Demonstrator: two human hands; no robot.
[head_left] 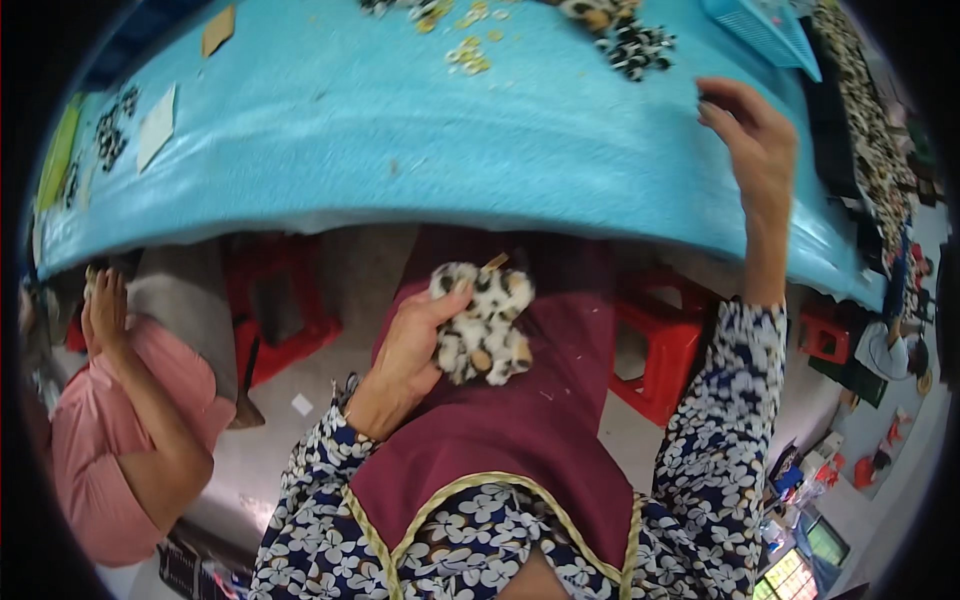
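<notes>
A small spotted plush toy (485, 325) in white, black and tan lies over my lap. My left hand (405, 345) grips it by its left side, thumb on top, and a short tan tab sticks up from its upper edge. Out over the right part of the blue table, my right hand (757, 135) is raised with thumb and index finger brought together. A tiny dark bit seems to sit at those fingertips, too small to name. Nearest to that hand is a pile of small black-and-white furry pieces (637, 50).
Yellow and white small parts (468, 57) lie scattered on the blue-covered table (400, 150). A blue basket (765, 35) stands at the far right. Red stools (660, 350) flank my lap. At left sits another person in a pink top (130, 430), hands at the table edge.
</notes>
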